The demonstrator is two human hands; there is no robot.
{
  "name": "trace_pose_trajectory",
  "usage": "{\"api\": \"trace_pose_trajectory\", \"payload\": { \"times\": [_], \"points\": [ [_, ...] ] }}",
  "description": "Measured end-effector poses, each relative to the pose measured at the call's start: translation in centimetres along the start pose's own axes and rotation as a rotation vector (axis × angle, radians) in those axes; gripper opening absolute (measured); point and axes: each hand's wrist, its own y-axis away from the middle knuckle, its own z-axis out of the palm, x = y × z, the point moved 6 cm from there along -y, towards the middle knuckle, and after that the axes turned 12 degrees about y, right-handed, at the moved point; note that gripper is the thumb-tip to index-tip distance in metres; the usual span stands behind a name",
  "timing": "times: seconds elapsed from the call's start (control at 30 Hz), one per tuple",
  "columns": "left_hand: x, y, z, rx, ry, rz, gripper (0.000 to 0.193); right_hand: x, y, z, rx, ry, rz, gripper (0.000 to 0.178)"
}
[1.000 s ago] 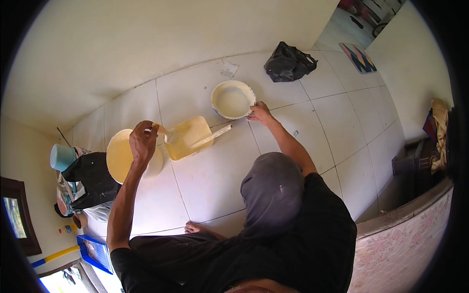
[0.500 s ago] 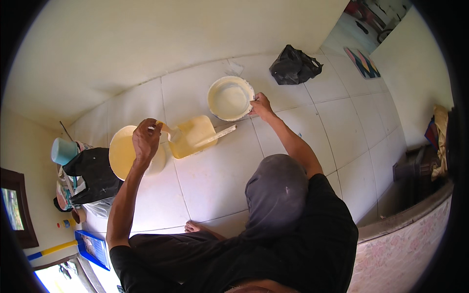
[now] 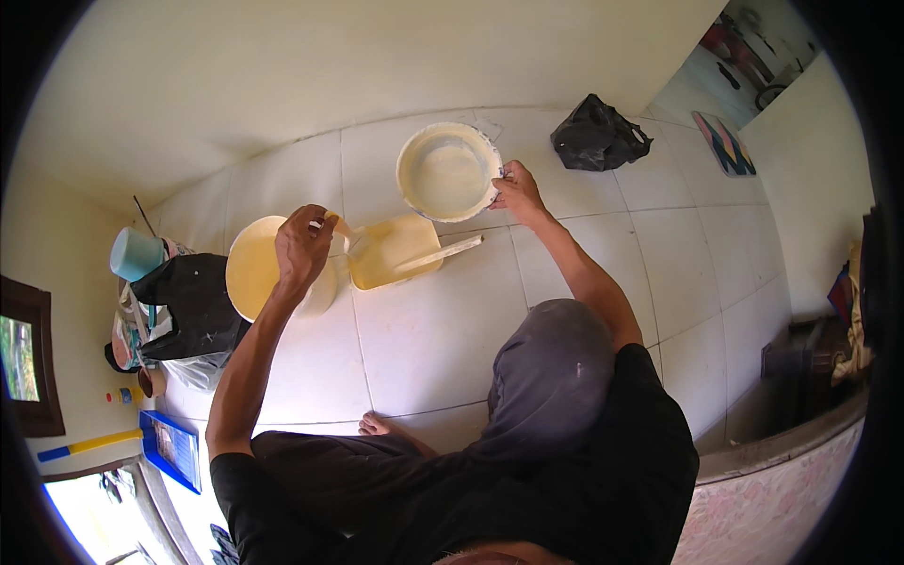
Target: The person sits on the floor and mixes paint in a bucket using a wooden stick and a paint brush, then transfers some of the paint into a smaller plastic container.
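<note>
The left hand (image 3: 303, 247) pinches a yellowish scraper (image 3: 340, 227) at the left end of the smeared yellow tray (image 3: 394, 243), right of the bucket (image 3: 323, 290); the right hand (image 3: 519, 194) grips the round basin (image 3: 409, 179) by its right rim, farther out!

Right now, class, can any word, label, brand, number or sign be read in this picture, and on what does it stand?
None can be read.
Red-capped bottle: any marking is too small and blurred.
Blue tray: nothing legible.
Basin, yellow tray, bucket: no readable marking shows.
</note>
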Motion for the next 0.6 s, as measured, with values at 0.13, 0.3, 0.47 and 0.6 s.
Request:
{"api": "trace_pose_trajectory", "payload": {
  "times": [0.13,0.3,0.47,0.6],
  "points": [
    [0.9,0.0,0.2,-0.008,0.008,-0.021,0.019,-0.1,0.1,0.3,-0.012,-0.004,-0.032,0.023],
    [0.7,0.2,-0.2,-0.009,-0.008,-0.017,0.020,-0.9,0.4,1.9,-0.019,0.057,-0.046,0.022],
    [0.2,0.1,-0.2,-0.010,-0.003,-0.007,0.020,-2.0,1.0,2.9,-0.019,0.118,-0.098,0.021],
    [0.6,0.1,-0.1,-0.020,-0.019,-0.009,0.020,-2.4,1.3,3.4,-0.025,0.143,-0.112,0.020]
  ]
}}
